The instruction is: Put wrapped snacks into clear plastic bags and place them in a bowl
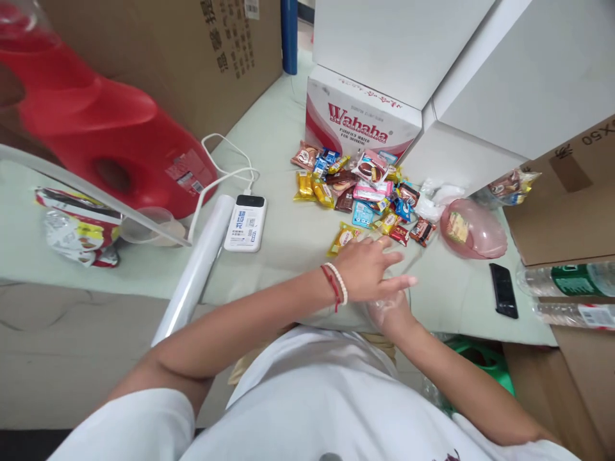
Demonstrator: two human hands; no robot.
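Observation:
My left hand (368, 269), with a white beaded bracelet and a red cord at the wrist, reaches across the table edge with its fingers spread. Beneath it lies my right hand (391, 310), largely covered, its fingers hidden. Thin clear plastic (383, 306) shows over the right hand; whether it is a bag or a glove I cannot tell. Just beyond the left fingers is a yellow wrapped snack (344, 238). Behind it spreads a pile of small wrapped snacks (343, 186) in brown, blue, pink and yellow. A pink translucent bowl (485, 227) with a yellow packet (457, 227) stands to the right.
A white power bank (245, 223) with a cable and a long white roll (196, 269) lie at left, near a red jug (110, 137) and snack packs (79, 227). A Wahaha carton (360, 118) stands behind. A black phone (503, 291) and plastic bottles (571, 280) are right.

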